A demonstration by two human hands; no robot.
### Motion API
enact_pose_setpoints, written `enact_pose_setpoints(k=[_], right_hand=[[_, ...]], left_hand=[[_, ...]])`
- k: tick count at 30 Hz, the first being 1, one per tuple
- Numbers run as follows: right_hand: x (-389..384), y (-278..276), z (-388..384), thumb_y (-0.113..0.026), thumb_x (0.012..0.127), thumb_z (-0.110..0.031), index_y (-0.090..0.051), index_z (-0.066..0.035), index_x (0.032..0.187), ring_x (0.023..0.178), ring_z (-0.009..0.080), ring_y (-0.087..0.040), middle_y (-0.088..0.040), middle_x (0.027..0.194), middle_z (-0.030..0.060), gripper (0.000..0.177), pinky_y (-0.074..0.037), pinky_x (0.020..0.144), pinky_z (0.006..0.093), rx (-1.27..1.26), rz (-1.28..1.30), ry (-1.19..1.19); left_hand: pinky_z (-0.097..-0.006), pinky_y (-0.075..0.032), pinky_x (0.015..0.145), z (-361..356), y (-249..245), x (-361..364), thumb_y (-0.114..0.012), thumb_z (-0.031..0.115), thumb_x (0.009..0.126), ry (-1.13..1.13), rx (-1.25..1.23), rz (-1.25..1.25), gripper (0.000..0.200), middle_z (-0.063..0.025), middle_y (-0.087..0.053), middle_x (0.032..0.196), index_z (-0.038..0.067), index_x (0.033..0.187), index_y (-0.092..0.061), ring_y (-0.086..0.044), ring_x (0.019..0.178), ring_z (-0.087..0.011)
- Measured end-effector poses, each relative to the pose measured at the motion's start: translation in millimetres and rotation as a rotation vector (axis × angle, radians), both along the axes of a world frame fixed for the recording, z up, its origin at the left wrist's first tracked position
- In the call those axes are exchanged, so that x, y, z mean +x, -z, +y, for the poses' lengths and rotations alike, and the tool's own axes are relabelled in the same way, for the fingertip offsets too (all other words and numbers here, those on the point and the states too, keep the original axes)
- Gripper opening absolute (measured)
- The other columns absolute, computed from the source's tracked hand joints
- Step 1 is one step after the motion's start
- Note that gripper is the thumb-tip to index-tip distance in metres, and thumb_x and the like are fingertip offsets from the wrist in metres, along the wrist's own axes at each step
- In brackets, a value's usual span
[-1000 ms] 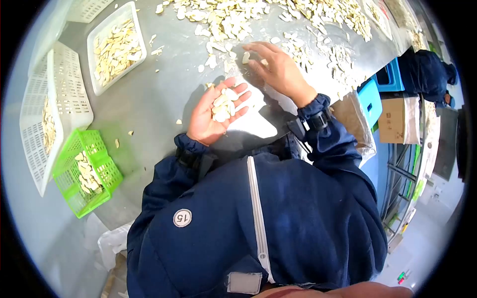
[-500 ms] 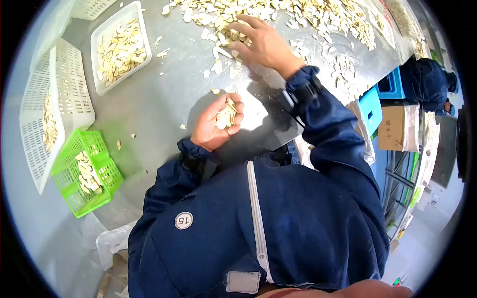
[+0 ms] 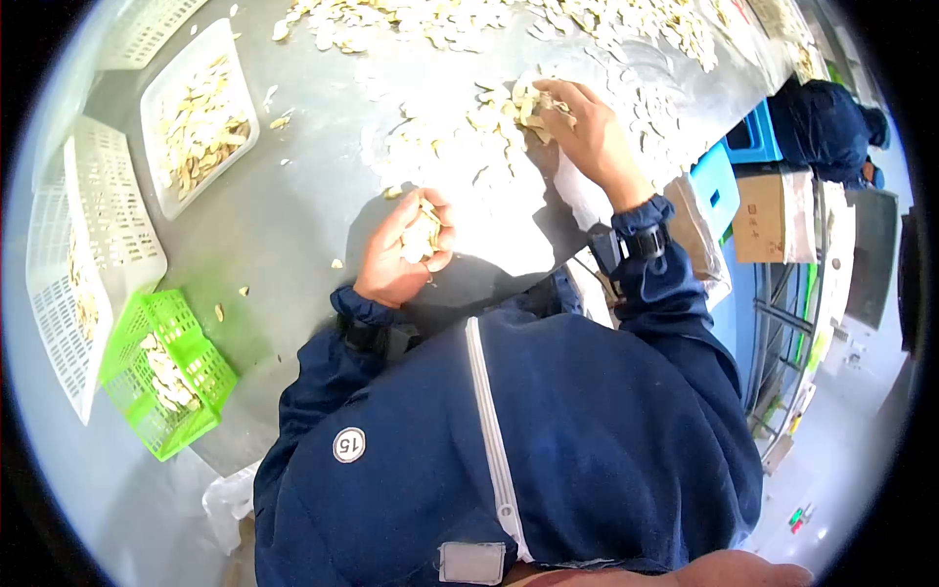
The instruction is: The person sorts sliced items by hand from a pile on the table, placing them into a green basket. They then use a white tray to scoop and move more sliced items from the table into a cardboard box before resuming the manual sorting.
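Steel table (image 3: 293, 225) surface is carrying two white mesh baskets (image 3: 108, 215) and one green basket (image 3: 220, 377) at its left edge, each holding slices. One white tray (image 3: 155, 157) of slices is sitting toward the far left corner. Near the front edge, the left hand (image 3: 396, 254) is gripping a handful of slices (image 3: 423, 235), with its fingers curling tightly over the pieces, which are too many to count. Toward the far edge, the right hand (image 3: 592, 142) is resting on loose slices (image 3: 509, 103) with its fingers bending over them. Whether they are clamping any cannot be determined. Another person (image 3: 831, 117) is showing past the right edge.
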State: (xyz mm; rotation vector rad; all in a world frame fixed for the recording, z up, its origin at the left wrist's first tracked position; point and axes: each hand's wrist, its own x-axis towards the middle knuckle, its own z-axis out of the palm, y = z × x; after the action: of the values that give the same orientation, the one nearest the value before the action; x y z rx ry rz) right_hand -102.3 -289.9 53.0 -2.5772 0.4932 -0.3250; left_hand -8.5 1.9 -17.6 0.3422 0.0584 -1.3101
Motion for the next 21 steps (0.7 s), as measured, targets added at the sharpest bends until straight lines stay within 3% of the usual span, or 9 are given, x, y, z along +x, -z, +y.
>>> enact_pose_setpoints(k=[2, 4, 6, 9, 12, 14, 19, 21], right_hand=[[-19.1, -3.2, 7.6, -0.068, 0.096, -0.016, -0.070, -0.010, 0.130, 0.106, 0.0334, -0.072, -0.072, 0.122, 0.0155, 0.034, -0.056, 0.092, 0.0390, 0.034, 0.044, 0.076], [-29.7, -0.9, 11.1, -0.067, 0.097, -0.013, -0.074, -0.009, 0.123, 0.104, 0.0319, -0.072, -0.074, 0.114, 0.0145, 0.027, -0.056, 0.091, 0.0372, 0.099, 0.015, -0.062], [-33.5, 2.1, 12.1, -0.068, 0.097, -0.014, -0.075, -0.009, 0.119, 0.101, 0.0321, -0.072, -0.075, 0.112, 0.0135, 0.024, -0.057, 0.089, 0.0374, 0.122, -0.013, -0.022], [-21.3, 12.6, 7.8, -0.070, 0.096, -0.017, -0.076, -0.009, 0.115, 0.104, 0.0325, -0.070, -0.074, 0.113, 0.0120, 0.021, -0.056, 0.091, 0.0398, -0.018, 0.010, 0.128], [6.8, 15.1, 26.0, -0.071, 0.095, -0.023, -0.078, -0.012, 0.110, 0.102, 0.0317, -0.069, -0.075, 0.106, 0.0109, 0.020, -0.054, 0.092, 0.0413, -0.151, -0.209, -0.027], [21.3, 25.0, 42.3, -0.075, 0.093, -0.034, -0.075, -0.013, 0.119, 0.121, 0.0324, -0.061, -0.069, 0.129, 0.0097, 0.033, -0.048, 0.105, 0.0461, -0.332, -0.152, -0.051], [69.3, 39.0, 72.2, -0.072, 0.095, -0.037, -0.073, -0.013, 0.124, 0.125, 0.0319, -0.060, -0.067, 0.132, 0.0101, 0.038, -0.047, 0.107, 0.0473, -0.225, -0.304, -0.168], [76.3, 38.4, 81.9, -0.071, 0.095, -0.035, -0.073, -0.013, 0.124, 0.122, 0.0314, -0.063, -0.070, 0.127, 0.0101, 0.036, -0.049, 0.105, 0.0464, -0.196, -0.157, -0.209]], left_hand=[[-0.0278, -0.047, 0.063, -0.2, 0.8, 1.1, -0.045, 0.034, 0.113, 0.023, -0.006, -0.027, 0.032, -0.0068, -0.064, 0.106, 0.008, 0.122, -0.061, -0.060, 0.086, -0.0165], [-0.0278, -0.048, 0.063, -0.9, 0.0, 0.7, -0.044, 0.034, 0.113, 0.018, -0.001, -0.017, 0.032, -0.0075, -0.063, 0.107, 0.007, 0.121, -0.060, -0.060, 0.085, -0.0169], [-0.0281, -0.049, 0.063, 0.0, 1.5, -0.1, -0.044, 0.033, 0.113, 0.009, -0.008, -0.007, 0.031, -0.0077, -0.063, 0.107, 0.007, 0.121, -0.060, -0.060, 0.085, -0.0171], [-0.0283, -0.050, 0.063, -0.1, 2.0, 0.0, -0.045, 0.032, 0.113, 0.008, -0.031, -0.007, 0.031, -0.0081, -0.062, 0.107, 0.006, 0.121, -0.060, -0.059, 0.085, -0.0174], [-0.0280, -0.050, 0.063, -0.5, 1.2, -0.3, -0.045, 0.032, 0.113, 0.002, -0.017, -0.020, 0.030, -0.0082, -0.062, 0.107, 0.006, 0.121, -0.059, -0.059, 0.086, -0.0176], [-0.0278, -0.050, 0.063, 0.1, 2.2, -0.6, -0.045, 0.032, 0.113, 0.006, -0.020, -0.010, 0.030, -0.0083, -0.061, 0.108, 0.006, 0.121, -0.059, -0.059, 0.086, -0.0177], [-0.0275, -0.050, 0.061, 1.2, -1.0, -1.1, -0.045, 0.030, 0.113, -0.002, -0.008, -0.007, 0.029, -0.0087, -0.060, 0.108, 0.007, 0.121, -0.058, -0.058, 0.086, -0.0178], [-0.0275, -0.050, 0.059, 0.6, -2.1, -0.7, -0.044, 0.028, 0.113, -0.010, 0.027, 0.020, 0.028, -0.0101, -0.058, 0.107, 0.006, 0.122, -0.057, -0.056, 0.085, -0.0182]])
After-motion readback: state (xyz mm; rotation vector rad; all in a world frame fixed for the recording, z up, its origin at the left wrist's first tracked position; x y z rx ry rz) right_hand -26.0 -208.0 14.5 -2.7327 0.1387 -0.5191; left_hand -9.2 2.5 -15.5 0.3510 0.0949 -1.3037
